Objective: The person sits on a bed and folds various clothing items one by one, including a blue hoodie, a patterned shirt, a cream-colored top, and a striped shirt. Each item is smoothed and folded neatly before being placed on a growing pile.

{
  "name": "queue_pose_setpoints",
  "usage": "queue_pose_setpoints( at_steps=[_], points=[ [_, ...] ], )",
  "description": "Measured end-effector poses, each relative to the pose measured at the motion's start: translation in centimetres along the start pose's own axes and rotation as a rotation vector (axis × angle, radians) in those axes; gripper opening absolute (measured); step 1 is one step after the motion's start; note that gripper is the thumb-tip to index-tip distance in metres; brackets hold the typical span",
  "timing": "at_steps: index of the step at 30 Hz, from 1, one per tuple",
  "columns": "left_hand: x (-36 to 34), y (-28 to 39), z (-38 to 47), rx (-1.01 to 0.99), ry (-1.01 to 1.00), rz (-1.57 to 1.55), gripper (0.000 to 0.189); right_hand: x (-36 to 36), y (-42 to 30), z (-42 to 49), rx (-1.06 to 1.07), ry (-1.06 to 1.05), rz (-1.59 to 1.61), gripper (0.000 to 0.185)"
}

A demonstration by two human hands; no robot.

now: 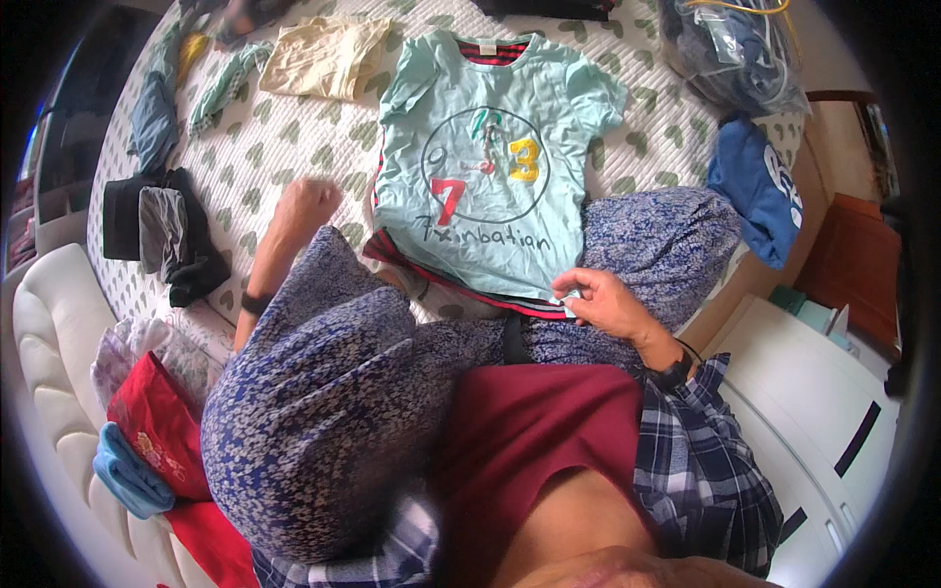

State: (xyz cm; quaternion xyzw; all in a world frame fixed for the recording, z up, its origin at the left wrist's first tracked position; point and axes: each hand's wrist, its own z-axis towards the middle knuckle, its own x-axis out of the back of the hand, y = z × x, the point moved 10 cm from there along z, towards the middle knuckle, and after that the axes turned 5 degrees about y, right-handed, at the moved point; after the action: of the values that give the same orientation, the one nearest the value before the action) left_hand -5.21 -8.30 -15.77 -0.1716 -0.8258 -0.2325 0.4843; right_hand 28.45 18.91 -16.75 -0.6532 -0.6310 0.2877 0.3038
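A pale aqua short-sleeved T-shirt (485, 88) lies face up before me, its neck pointing away. Its front has a printed clock design with coloured numerals and lettering. Red-and-black striped fabric (448, 279) shows at its neck opening, left side and lower edge. My right hand (606, 303) is at the lower right corner of the T-shirt, with thumb and forefinger pinching the hem. My left hand (309, 204), blurred, is above the quilt left of the T-shirt, beyond my raised knee. Its fingers look curled, and I see nothing in them.
A heart-patterned quilt (309, 143) covers the bed. Folded cream cloth (323, 59), dark clothes (165, 228) and red cloth (158, 426) lie leftward. At right are a blue garment (757, 191) and a clear bag of clothes (735, 59). A white cabinet (801, 411) flanks the bed.
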Motion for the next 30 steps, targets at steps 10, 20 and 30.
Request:
queue_pose_setpoints(
  at_steps=[10,20,30],
  points=[
    [1.6,9.5,13.1,-0.339,0.537,0.270,0.019,-0.7,-2.5,0.2,0.180,-0.019,-0.358,0.041],
    [-3.3,-6.0,11.4,0.290,0.388,-1.331,0.022,-1.1,-2.3,0.2,0.158,-0.118,-0.310,0.048],
    [-9.1,-0.7,2.6,0.256,-0.159,-0.947,0.047,-1.8,-3.6,-0.2,0.315,-0.136,-0.461,0.042]
  ],
)
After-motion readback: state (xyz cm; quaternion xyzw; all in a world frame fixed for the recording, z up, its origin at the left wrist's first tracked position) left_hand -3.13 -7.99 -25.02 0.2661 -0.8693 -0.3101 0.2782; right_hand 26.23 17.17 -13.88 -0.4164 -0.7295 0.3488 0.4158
